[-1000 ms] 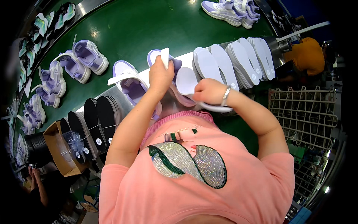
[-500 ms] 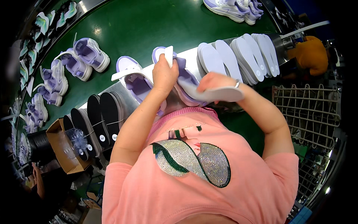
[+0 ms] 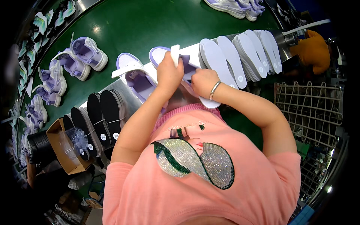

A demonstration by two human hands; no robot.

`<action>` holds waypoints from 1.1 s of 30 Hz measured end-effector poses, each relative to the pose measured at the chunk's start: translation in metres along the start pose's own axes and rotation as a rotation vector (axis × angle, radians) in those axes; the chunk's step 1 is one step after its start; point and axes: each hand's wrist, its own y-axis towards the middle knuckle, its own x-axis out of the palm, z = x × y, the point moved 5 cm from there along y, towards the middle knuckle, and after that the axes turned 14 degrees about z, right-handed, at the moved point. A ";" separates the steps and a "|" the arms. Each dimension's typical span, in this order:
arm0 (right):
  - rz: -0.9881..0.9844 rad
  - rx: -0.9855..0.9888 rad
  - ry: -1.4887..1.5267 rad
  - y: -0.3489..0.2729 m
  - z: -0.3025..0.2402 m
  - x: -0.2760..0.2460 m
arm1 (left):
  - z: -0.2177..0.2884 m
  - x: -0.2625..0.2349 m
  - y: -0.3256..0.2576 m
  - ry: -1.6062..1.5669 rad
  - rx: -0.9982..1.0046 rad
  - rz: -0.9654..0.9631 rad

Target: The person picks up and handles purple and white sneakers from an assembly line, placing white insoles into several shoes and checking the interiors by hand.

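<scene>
My left hand (image 3: 168, 73) is closed on the upper of a white and lilac sneaker (image 3: 157, 54), beside its raised white strap (image 3: 175, 54). The right hand (image 3: 204, 82), with a silver bracelet at the wrist, is closed on a white insole (image 3: 210, 103) at the shoe's opening. The insole's rounded heel end sticks out below that hand toward me; its front part is hidden by the hand and shoe. Just left stands a second sneaker (image 3: 143, 88) of the same kind, its strap folded out and its lilac lining showing.
Stacked white insoles (image 3: 215, 56) lie right of my hands, bundled black insoles (image 3: 112, 108) to the left. Beyond these, a cardboard box (image 3: 56, 129) holds clear plastic. More sneakers (image 3: 88, 54) stand on the green table (image 3: 135, 26). A wire rack (image 3: 307, 108) and a person in orange (image 3: 313, 52) are at right.
My right hand has moved left and down onto the shoe's opening, and the insole has swung from pointing right to pointing toward me. The left hand keeps its hold, shifted slightly.
</scene>
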 end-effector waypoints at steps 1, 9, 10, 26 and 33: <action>0.062 -0.059 -0.006 0.001 0.000 0.001 | -0.003 0.001 0.001 -0.017 -0.034 0.004; -0.106 0.003 -0.177 -0.026 0.009 -0.036 | -0.008 0.008 0.001 -0.026 -0.055 0.046; -0.135 0.026 -0.143 -0.032 0.016 -0.040 | -0.009 0.009 0.002 -0.022 -0.049 0.051; -0.180 -0.085 -0.057 0.026 0.010 0.037 | -0.010 0.017 0.001 -0.181 -0.064 0.043; -0.435 -0.111 -0.124 0.032 0.005 0.030 | -0.013 0.022 0.004 -0.182 -0.068 0.036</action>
